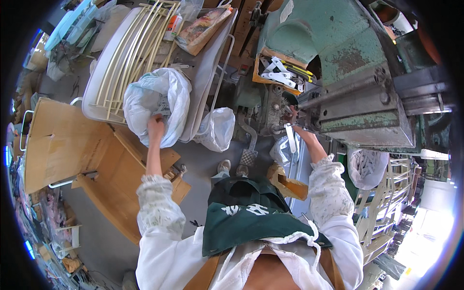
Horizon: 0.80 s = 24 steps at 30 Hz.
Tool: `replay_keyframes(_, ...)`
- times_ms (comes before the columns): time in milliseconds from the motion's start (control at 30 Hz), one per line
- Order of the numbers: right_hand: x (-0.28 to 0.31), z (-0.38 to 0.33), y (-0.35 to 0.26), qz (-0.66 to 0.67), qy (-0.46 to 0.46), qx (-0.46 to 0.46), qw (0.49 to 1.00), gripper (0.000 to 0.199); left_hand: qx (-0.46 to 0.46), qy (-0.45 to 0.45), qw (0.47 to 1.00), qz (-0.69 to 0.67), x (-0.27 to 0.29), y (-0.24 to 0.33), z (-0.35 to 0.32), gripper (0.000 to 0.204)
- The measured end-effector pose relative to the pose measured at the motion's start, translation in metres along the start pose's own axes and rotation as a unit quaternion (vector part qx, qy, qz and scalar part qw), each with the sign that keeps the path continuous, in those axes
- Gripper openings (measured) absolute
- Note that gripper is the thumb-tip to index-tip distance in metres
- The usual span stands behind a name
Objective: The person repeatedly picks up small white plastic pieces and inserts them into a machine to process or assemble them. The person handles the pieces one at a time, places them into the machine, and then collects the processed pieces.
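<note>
My left hand (pixel 156 126) reaches into a bin lined with a white plastic bag (pixel 135 104). Its fingers curl down at small grey metal pieces (pixel 163 105) inside; whether one is pinched there is hidden. My right hand (pixel 305 135) is at the tooling of a green press machine (pixel 338 53). Its fingers are bent around a pale flat strip (pixel 291 138), which hangs down beside the metal die block (pixel 270 108). Just above, an open box (pixel 258 72) holds white strips and a yellow-and-black tool (pixel 300 72).
A foot pedal (pixel 248 157) stands on the floor near my shoes. Smaller bag-lined bins (pixel 217 130) flank me, one with strips (pixel 368 166) at right. Cream metal racks (pixel 130 53) lie on the left table. An open cardboard box (pixel 63 145) sits at lower left.
</note>
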State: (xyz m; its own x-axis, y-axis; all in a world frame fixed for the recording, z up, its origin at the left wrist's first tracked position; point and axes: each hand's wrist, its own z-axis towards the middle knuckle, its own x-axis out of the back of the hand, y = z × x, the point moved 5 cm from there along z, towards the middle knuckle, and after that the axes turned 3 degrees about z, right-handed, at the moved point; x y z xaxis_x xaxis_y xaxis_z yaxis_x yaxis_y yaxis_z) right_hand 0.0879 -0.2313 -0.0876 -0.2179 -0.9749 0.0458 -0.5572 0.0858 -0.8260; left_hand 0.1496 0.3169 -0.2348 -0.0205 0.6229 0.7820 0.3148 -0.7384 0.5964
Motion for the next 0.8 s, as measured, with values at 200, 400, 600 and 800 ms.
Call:
replay_keyframes(200,-0.017,0.006,-0.005,-0.014,-0.029,0.015,0.999,0.016,-0.124,0.027,0.974,0.188,-0.035,-0.074,0.083,0.057)
replay_keyframes(400,-0.027,0.032,-0.007,-0.025,-0.032,0.033,0.999,0.012,-0.114,-0.068,0.958,0.255,-0.057,-0.053,0.067,0.045)
replay_keyframes(600,-0.038,0.044,-0.010,-0.028,-0.050,0.047,0.997,0.008,-0.217,-0.124,0.967,0.039,-0.021,-0.047,0.056,0.043)
replay_keyframes(800,-0.024,0.035,-0.002,-0.033,-0.046,0.043,0.997,0.007,-0.185,-0.077,0.971,0.128,-0.013,-0.012,0.032,0.033)
